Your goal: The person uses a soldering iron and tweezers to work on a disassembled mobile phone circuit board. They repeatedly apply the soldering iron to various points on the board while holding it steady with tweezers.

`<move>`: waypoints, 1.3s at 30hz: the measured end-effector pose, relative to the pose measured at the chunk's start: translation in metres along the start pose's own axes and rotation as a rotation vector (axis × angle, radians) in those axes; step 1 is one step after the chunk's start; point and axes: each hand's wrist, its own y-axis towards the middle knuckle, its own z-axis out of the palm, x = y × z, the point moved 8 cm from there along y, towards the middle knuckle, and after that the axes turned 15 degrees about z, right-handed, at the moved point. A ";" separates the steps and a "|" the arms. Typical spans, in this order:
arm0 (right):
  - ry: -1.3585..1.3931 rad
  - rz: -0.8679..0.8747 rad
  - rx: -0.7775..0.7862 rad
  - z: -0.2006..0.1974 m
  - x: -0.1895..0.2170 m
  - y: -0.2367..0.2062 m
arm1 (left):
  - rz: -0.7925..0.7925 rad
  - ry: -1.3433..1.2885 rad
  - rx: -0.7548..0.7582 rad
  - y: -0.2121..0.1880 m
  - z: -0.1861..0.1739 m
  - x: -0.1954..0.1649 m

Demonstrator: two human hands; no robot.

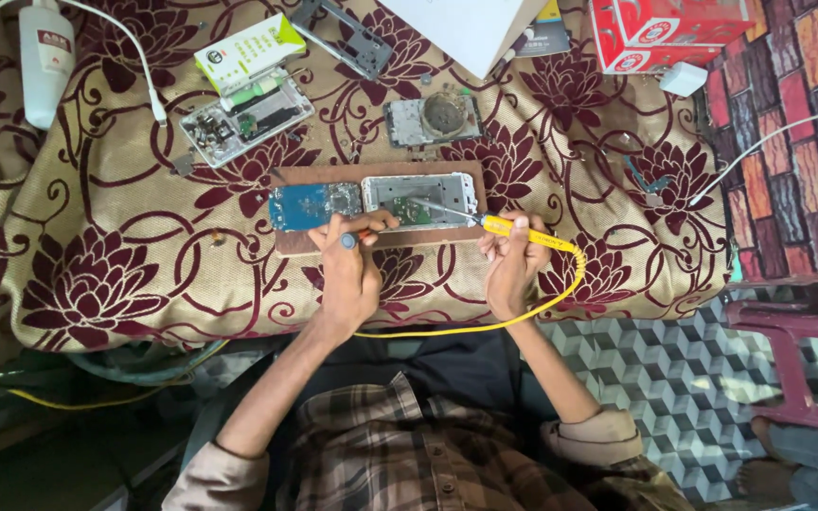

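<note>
Soldering iron (508, 227), yellow-handled, grasped in the right hand (513, 270), tip on the opened phone (418, 201) lying on a wooden board (286, 241); left hand (347, 274) clenches a small tool (350, 239); a slipping tip could scorch neighbouring parts

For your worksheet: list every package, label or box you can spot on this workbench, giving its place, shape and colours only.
Red carton: top right, rectangular, red with white patches.
Small box: top left of centre, flat, white and green.
White bottle: far left, with a small red label.
White box: top centre, plain.
</note>
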 end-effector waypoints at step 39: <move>-0.001 0.037 0.013 0.006 -0.004 -0.003 | 0.043 0.038 -0.019 -0.001 -0.003 0.001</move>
